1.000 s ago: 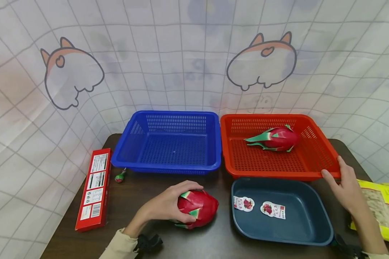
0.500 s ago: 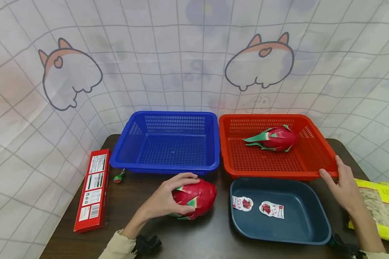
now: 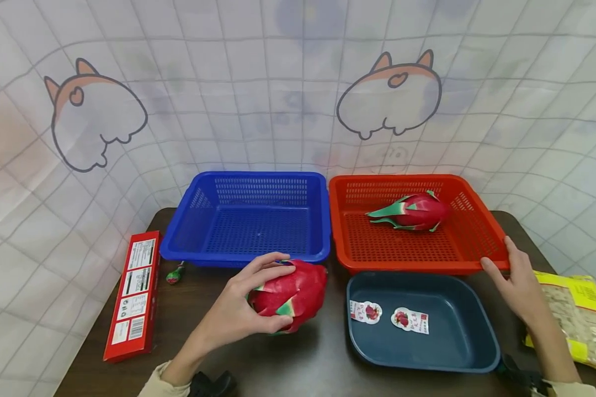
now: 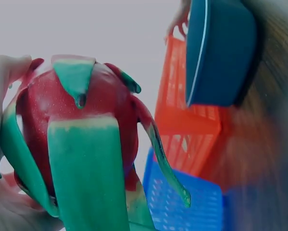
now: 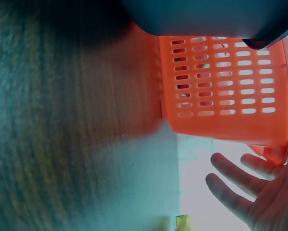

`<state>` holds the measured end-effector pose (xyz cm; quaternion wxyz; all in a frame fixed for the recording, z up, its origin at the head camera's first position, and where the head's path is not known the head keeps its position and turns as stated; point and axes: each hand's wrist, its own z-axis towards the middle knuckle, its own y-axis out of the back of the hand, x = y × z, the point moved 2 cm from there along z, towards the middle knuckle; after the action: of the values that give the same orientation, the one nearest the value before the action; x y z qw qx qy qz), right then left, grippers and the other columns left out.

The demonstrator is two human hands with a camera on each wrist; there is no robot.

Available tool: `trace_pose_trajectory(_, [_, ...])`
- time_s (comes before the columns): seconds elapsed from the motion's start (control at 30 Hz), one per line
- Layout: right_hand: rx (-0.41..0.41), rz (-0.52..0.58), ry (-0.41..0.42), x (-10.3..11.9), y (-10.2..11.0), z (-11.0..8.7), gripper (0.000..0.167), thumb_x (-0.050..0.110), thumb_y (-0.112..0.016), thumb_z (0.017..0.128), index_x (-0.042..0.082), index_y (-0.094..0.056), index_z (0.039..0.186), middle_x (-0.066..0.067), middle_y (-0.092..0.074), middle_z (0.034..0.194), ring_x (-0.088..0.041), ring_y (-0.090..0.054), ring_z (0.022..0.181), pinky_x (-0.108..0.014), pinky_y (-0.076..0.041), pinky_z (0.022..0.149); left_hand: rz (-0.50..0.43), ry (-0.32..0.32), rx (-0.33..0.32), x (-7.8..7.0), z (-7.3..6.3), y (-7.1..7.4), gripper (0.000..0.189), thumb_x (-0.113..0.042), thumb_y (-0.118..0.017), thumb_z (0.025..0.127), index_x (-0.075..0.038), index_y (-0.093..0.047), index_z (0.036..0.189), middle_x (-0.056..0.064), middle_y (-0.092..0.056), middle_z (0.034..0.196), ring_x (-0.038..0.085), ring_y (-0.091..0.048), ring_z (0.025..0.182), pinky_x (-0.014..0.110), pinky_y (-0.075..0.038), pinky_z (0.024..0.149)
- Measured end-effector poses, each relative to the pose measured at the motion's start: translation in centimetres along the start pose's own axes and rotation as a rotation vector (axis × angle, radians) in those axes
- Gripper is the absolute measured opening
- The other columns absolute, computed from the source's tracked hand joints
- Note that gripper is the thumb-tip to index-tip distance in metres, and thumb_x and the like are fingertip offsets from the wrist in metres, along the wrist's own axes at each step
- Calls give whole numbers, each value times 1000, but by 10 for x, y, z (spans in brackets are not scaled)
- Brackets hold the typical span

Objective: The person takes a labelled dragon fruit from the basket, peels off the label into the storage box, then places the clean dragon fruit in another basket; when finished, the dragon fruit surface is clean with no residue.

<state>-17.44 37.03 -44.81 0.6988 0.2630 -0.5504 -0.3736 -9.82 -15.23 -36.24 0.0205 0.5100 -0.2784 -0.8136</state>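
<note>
My left hand [image 3: 243, 300] grips a red dragon fruit [image 3: 300, 295] with green scales, in front of the blue basket [image 3: 263, 229]. In the left wrist view, the fruit's green scales [image 4: 88, 163] fill much of the foreground, thumb and fingers around its side. My right hand [image 3: 519, 284] touches the front right corner of the red basket [image 3: 407, 267], its fingers spread. The right wrist view has several outstretched fingers [image 5: 235, 180] beside the basket's slotted wall. Inside that basket lies another dragon fruit [image 3: 424, 210].
A dark blue tub [image 3: 427, 347] with two fruit-printed labels stands before the red basket. A red box [image 3: 134, 295] and a small green thing [image 3: 174, 274] lie on the left. On the right is a yellow packet [image 3: 571, 320]. A patterned cloth [image 3: 288, 110] hangs behind.
My left hand has brought the dragon fruit up and toward the blue basket. My right hand stays at the red basket's corner. The whole head view has shifted slightly.
</note>
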Motion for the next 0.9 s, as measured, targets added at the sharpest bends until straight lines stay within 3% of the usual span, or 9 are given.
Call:
trace_pose_trajectory(0.07, [2,1,6,0,0,0,82,34,-55,95,7,-7,156,-35,-33,139,-47,-35,114,-25,-44,70,12,4,16,-9,5,-4,72,-21,-85,71,-30,-53,136,-2,-45,144,24,-46,129,26,-57,83])
trace_pose_trajectory(0.17, [-7,1,8,0,1,0,82,35,-56,95,7,-9,156,-34,-34,138,-46,-36,113,-9,-31,65,51,-11,59,-23,16,-12,81,-24,-85,71,-33,-45,141,-4,-43,143,22,-49,126,25,-57,82])
trace_pose_trajectory(0.27, [-9,6,15,0,1,0,83,35,-56,95,7,-8,156,-34,-35,137,-47,-36,113,-7,-31,64,127,-71,103,-36,31,-20,85,-28,-85,71,-33,-42,143,-7,-43,142,18,-52,123,24,-57,82])
trace_pose_trajectory(0.33, [-4,2,12,1,1,1,83,35,-56,95,6,-8,156,-35,-34,137,-47,-37,113,-15,-40,68,192,-141,129,-42,44,-25,83,-31,-84,71,-29,-43,143,-5,-45,141,17,-54,121,23,-57,82])
trace_pose_trajectory(0.4, [4,4,7,1,1,1,83,35,-55,95,5,-6,156,-36,-33,138,-49,-36,114,-33,-48,74,262,-208,135,-46,58,-30,81,-33,-84,71,-25,-46,142,-3,-46,140,17,-54,121,23,-57,83])
trace_pose_trajectory(0.53, [8,5,-6,1,1,1,83,36,-52,96,4,-4,156,-39,-31,138,-51,-34,115,-67,-39,79,374,-294,126,-51,91,-39,78,-38,-82,73,-20,-48,142,1,-46,139,17,-53,121,26,-57,84])
trace_pose_trajectory(0.73, [11,16,-2,4,0,3,83,36,-53,96,2,-4,155,-38,-32,137,-50,-34,115,-65,-40,79,432,-353,127,-58,145,-50,77,-38,-79,76,-17,-47,144,4,-45,140,19,-53,121,26,-57,87])
trace_pose_trajectory(0.9, [0,16,-2,5,0,2,83,35,-54,96,1,-6,155,-39,-33,136,-50,-36,113,-65,-40,78,413,-362,155,-63,175,-63,77,-37,-78,78,-16,-45,145,7,-43,142,20,-54,120,22,-55,88])
